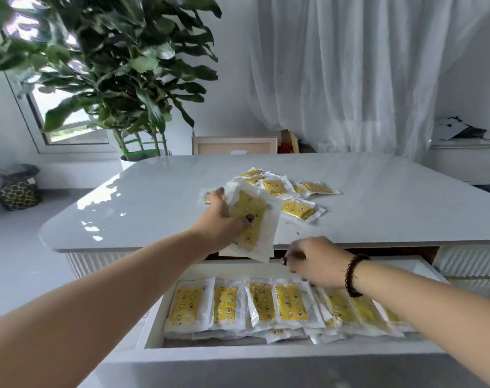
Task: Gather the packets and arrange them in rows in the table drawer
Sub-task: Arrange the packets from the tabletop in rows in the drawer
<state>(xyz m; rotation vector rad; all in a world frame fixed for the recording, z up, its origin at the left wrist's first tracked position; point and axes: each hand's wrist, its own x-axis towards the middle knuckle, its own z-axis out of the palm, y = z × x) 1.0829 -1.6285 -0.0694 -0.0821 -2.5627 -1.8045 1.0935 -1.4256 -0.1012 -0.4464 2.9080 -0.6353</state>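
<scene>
A lived-in home, by the look of it: sheer white curtains (350, 68) across the back wall, a tall leafy houseplant (120, 65) beside a window (67, 119). Glossy white table (392, 197) in the middle, with a patterned bag (18, 194) slumped on the floor.

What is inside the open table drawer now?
The drawer holds a row of yellow-and-white packets lying side by side, with more packets under them, only edges showing. The right hand and forearm cover some of the row.
</scene>
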